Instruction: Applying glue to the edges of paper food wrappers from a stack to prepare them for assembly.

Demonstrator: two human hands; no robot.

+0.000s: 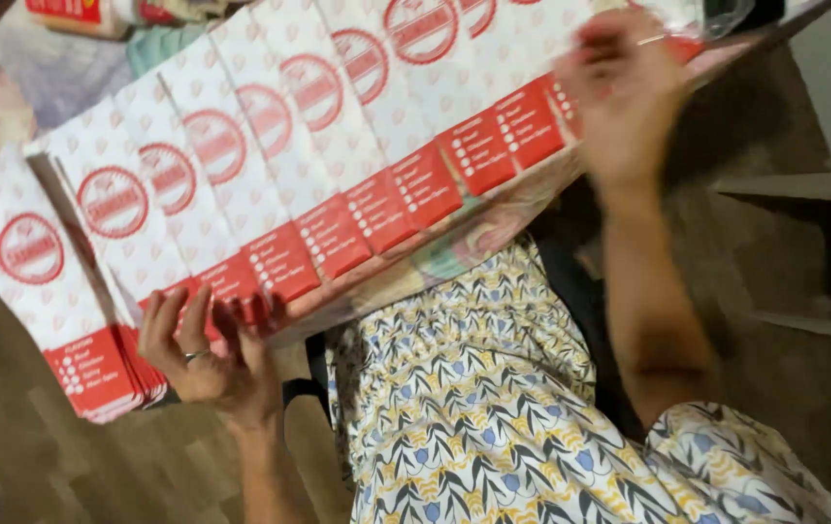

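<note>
A row of overlapping white paper sleeves (338, 126), each with a red round emblem and a red lower panel, lies fanned across a tabletop. My left hand (204, 351), with a ring on it, rests its spread fingertips on the red lower edge of a sleeve (279, 262) near the row's left end. A separate stack of the same sleeves (42, 281) sits just left of that hand. My right hand (624, 92) is blurred with motion over the sleeves at the right end of the row; its grip is unclear.
The table's near edge carries a patterned cloth (454, 247). My lap, in a leaf-print dress (473, 408), is below it. Wooden floor (37, 456) shows at the lower left. A grey stepped shelf (813, 184) stands at right. Pastel fabric bundles (8, 87) lie top left.
</note>
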